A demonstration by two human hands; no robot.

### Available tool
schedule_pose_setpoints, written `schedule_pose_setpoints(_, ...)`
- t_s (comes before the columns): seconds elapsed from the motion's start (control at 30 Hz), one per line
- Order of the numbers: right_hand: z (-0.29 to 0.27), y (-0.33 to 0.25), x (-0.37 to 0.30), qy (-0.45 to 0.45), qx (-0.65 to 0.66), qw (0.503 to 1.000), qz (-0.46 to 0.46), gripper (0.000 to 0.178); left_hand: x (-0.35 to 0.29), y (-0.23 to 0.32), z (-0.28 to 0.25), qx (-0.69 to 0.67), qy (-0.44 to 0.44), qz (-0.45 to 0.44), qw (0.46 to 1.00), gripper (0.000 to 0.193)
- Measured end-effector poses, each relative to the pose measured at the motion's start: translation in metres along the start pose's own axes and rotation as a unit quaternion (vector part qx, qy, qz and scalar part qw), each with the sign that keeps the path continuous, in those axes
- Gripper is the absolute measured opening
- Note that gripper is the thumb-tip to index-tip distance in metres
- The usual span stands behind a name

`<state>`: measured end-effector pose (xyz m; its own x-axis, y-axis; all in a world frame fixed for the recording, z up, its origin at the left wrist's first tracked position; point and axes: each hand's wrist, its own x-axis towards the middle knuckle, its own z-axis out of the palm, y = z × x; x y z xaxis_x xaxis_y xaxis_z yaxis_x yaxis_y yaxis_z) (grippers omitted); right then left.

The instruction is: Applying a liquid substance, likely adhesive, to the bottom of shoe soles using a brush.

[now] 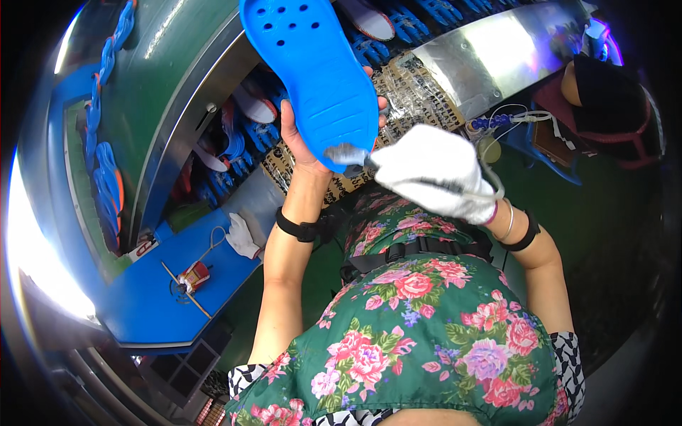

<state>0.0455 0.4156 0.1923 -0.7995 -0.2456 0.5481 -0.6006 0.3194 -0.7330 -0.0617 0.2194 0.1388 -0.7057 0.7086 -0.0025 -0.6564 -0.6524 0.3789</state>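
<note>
The blue sole [328,85] is up in front of the person, its long axis running away and a little to the left, with the holed end farthest out and the ridged, rounded end nearest the body. The left hand [301,148] holds that near end from below, thumb along the left edge and fingertips curling past the right edge. The right hand [435,170], in a white glove, is just beside the same end on its right, closed around a brush [346,154] whose head overlaps the rounded tip; whether it presses there I cannot tell. Beyond lies taped cardboard [419,84] beside a shiny metal panel [490,50]. At lower left, a blue table [138,302] carries a loose white glove [241,236].
</note>
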Motion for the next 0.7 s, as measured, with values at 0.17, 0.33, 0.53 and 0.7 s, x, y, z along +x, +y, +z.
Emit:
schedule_pose_setpoints(0.17, 0.003, -0.008, -0.006, 0.001, 0.195, 0.972, 0.128, 0.013, -0.001, -0.001, -0.01, -0.07, -0.057, -0.033, 0.995, 0.115)
schedule_pose_setpoints(0.33, 0.002, -0.001, 0.003, 0.015, 0.032, 0.999, 0.023, 0.019, -0.007, 0.009, -0.003, -0.002, -0.005, -0.055, 0.998, 0.112)
schedule_pose_setpoints(0.53, 0.005, -0.005, -0.009, -0.021, 0.221, 0.971, 0.092, 0.009, -0.006, 0.012, -0.012, -0.066, -0.072, -0.11, 0.989, 0.111)
schedule_pose_setpoints(0.7, 0.003, 0.003, -0.004, -0.056, 0.045, 0.997, -0.036, 0.025, -0.005, 0.026, 0.001, 0.096, 0.008, -0.17, 0.981, 0.113)
